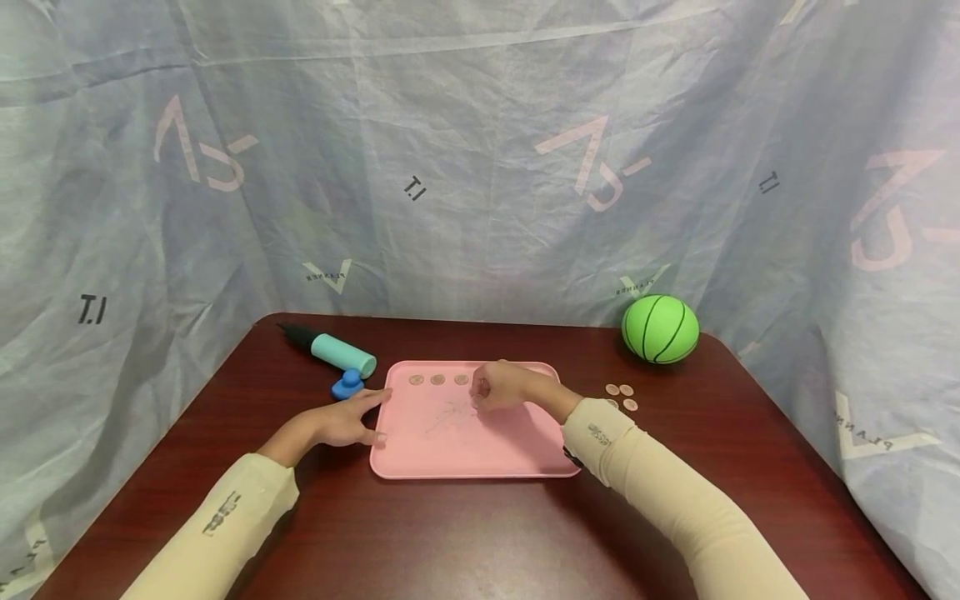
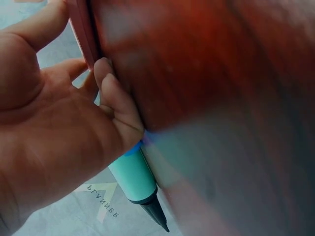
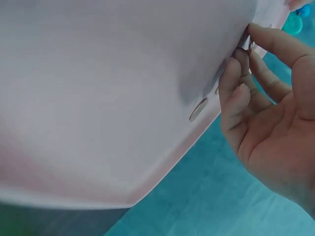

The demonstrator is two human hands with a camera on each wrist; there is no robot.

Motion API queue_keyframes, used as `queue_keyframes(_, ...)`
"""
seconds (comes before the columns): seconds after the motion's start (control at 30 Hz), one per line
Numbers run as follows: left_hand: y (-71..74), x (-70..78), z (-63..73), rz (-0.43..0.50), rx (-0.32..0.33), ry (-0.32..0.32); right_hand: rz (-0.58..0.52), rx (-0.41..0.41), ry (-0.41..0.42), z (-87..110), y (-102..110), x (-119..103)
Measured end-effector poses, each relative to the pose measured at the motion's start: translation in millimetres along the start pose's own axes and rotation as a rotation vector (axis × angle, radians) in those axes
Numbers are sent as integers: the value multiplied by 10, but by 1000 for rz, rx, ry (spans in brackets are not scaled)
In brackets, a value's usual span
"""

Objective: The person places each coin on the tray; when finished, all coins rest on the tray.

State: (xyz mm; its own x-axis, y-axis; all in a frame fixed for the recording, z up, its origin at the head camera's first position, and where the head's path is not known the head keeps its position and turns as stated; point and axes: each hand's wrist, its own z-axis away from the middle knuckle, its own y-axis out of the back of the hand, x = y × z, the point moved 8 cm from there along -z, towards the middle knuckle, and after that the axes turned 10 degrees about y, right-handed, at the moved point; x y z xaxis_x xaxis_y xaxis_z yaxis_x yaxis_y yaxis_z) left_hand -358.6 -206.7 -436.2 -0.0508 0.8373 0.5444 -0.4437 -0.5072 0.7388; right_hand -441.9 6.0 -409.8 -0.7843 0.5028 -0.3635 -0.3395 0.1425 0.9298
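Note:
My left hand (image 1: 345, 422) rests at the left rim of a pink tray (image 1: 420, 454), thumb and fingers spread along the edge. In the left wrist view its palm (image 2: 54, 118) shows, with the outer fingers loosely bent. Over the tray's back half, my right hand (image 1: 501, 386) pinches a small coin (image 3: 251, 47) between thumb and fingertips, close above the surface. To its left lie three coins in a row, the nearest coin (image 1: 461, 379) right by the fingers. Another coin (image 3: 199, 109) lies near the back rim, hidden behind the hand in the head view.
On the table (image 1: 480, 533), several loose coins (image 1: 626, 390) lie right of the tray, partly behind the right sleeve. A green ball (image 1: 660, 329) stands at the back right. A blue rubber duck (image 1: 348, 384) and a teal, black-tipped marker-shaped object (image 1: 341, 354) lie back left.

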Motion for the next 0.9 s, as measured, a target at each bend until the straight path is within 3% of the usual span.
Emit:
queue_keyframes(0.57, 7, -33, -28, 9, -17, -33, -112, 36, -126, -397, -116, -246)
queue_keyframes(0.9, 6, 10, 6, 12, -26, -17, -76, 68, -149, -584, -173, -364)
